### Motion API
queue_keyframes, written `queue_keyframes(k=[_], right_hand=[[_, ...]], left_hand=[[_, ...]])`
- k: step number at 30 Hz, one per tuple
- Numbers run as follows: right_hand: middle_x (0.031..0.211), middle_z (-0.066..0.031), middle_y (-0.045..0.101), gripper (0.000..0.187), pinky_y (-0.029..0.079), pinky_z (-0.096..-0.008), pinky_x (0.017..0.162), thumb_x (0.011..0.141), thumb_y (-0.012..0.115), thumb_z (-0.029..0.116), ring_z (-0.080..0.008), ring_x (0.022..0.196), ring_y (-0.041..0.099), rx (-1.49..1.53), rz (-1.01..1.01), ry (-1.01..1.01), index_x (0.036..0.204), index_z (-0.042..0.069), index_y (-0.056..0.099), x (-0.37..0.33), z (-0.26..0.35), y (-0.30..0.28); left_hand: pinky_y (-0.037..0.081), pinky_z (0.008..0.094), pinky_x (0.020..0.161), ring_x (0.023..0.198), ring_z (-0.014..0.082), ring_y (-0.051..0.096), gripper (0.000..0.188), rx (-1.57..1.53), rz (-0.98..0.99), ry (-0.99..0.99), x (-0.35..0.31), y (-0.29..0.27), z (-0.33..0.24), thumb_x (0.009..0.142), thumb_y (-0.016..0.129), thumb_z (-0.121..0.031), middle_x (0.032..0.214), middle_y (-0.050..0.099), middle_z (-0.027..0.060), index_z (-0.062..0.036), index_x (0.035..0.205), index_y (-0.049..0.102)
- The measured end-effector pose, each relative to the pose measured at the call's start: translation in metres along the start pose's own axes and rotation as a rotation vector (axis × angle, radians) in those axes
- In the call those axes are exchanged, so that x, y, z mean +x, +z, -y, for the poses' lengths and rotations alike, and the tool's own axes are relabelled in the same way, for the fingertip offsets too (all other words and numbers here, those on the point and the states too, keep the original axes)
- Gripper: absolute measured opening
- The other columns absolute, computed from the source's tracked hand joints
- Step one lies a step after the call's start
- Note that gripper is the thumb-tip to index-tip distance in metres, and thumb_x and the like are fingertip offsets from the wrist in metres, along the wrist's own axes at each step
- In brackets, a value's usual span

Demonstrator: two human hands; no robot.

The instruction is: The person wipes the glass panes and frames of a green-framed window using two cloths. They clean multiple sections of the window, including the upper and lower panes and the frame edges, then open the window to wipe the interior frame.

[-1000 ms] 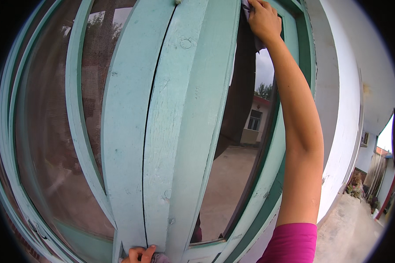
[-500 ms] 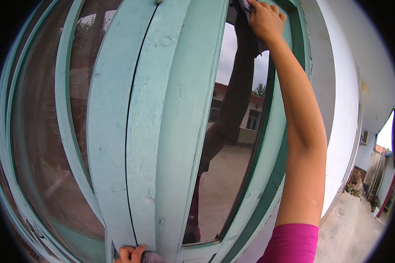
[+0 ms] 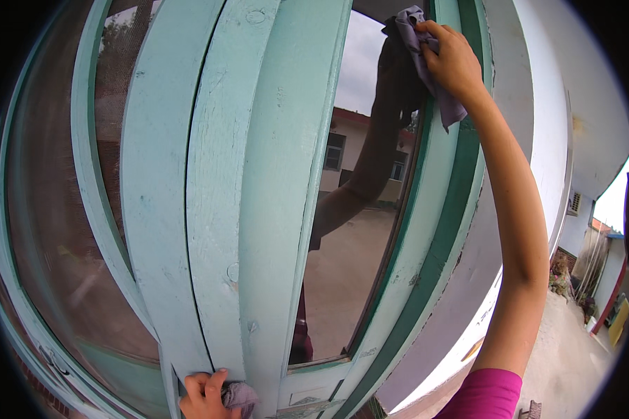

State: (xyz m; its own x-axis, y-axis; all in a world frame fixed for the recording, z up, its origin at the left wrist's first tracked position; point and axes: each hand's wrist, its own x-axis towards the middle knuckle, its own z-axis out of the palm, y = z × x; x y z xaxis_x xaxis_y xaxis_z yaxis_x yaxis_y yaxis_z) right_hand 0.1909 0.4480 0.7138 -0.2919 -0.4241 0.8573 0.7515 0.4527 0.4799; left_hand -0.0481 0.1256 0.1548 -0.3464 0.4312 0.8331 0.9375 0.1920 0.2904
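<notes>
High on the right, my right hand (image 3: pixel 453 61) is closed around a thin grey-purple cloth (image 3: pixel 426 52). The cloth is pressed at the upper right edge of a tall dark window pane (image 3: pixel 356 265), and its loose end hangs below my fingers over the green frame. My raised arm is mirrored in the glass. Low down, my left hand (image 3: pixel 206 397) is closed, its fingers curled at the foot of the pale green boards beside the dark gap. A second bunched greyish cloth (image 3: pixel 241 398) shows against its palm side; part of it is hidden.
Pale green wooden boards (image 3: pixel 213 174) stand between the pane and a screened door panel (image 3: pixel 63 230) on the left, which has a metal handle (image 3: pixel 52 359). A white wall (image 3: pixel 538 105) runs along the right. Beyond it lies a concrete yard (image 3: pixel 573 349) with clutter at the far side.
My right hand and its cloth have come down and to the right, from the pane's top to its upper right edge. My left hand stays low at the boards. The view has shifted slightly.
</notes>
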Motion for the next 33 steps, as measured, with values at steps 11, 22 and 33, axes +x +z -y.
queue_keyframes(k=[11, 22, 33], right_hand=[[0.123, 0.0022, 0.071, 0.040, 0.052, -0.0359, 0.083, 0.075, 0.077, 0.010, -0.0209, 0.096, 0.067, 0.195, 0.116, -0.428, 0.113, 0.022, 0.076, -0.188, 0.107, -0.073], [0.125, -0.0185, 0.069, 0.035, 0.054, -0.0538, 0.093, 0.096, 0.056, 0.012, -0.0438, 0.113, 0.066, 0.041, -0.161, 0.187, 0.126, 0.015, 0.074, 0.109, -0.033, 0.046], [0.126, -0.0060, 0.066, 0.045, 0.056, -0.0451, 0.088, 0.089, 0.066, 0.002, -0.0303, 0.111, 0.064, 0.290, 0.016, -0.306, 0.127, 0.025, 0.075, -0.088, 0.107, -0.025]], left_hand=[[0.047, 0.0453, 0.060, 0.089, 0.0348, 0.060, 0.078, -0.096, 0.001, 0.042, 0.003, 0.013, 0.007, 0.050, 0.072, -0.006, 0.106, 0.049, 0.0134, -0.0139, 0.127, 0.060], [0.047, 0.0452, 0.062, 0.091, 0.0332, 0.059, 0.077, -0.044, 0.054, -0.086, -0.002, 0.012, -0.006, 0.049, 0.074, -0.008, 0.101, 0.050, 0.0109, -0.0181, 0.124, 0.060], [0.048, 0.0456, 0.062, 0.088, 0.0333, 0.060, 0.077, -0.062, -0.031, -0.034, 0.003, 0.009, 0.000, 0.048, 0.075, -0.008, 0.102, 0.050, 0.0101, -0.0180, 0.123, 0.061]])
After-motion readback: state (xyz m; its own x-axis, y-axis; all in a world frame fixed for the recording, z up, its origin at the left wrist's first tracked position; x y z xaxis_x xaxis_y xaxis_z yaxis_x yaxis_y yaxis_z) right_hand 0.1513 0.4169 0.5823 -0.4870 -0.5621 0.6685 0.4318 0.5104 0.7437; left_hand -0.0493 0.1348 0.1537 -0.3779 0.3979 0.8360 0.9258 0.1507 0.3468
